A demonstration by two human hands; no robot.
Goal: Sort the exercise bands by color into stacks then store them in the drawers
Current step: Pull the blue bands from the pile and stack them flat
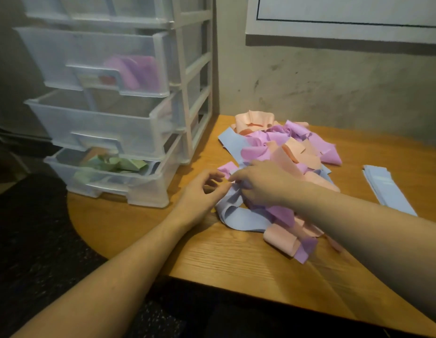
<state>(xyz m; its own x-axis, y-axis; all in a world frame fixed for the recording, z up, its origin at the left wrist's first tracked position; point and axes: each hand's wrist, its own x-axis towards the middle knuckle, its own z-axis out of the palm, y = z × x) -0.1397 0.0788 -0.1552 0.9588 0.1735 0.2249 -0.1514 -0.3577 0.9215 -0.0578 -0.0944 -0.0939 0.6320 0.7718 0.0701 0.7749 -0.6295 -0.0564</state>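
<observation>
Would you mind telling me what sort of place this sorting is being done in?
Probably a plain room at home or a small storeroom: a wooden table pushed against a bare, scuffed grey wall, with a clear plastic drawer unit on it and a white board hung above.

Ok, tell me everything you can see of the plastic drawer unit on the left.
The drawer unit is a translucent whitish plastic tower with a white frame, standing on the wooden table's left end beside the wall. Four drawers show, three pulled out. One holds purple bands, the next looks empty, the lowest holds green bands. Neither hand touches it.
</observation>
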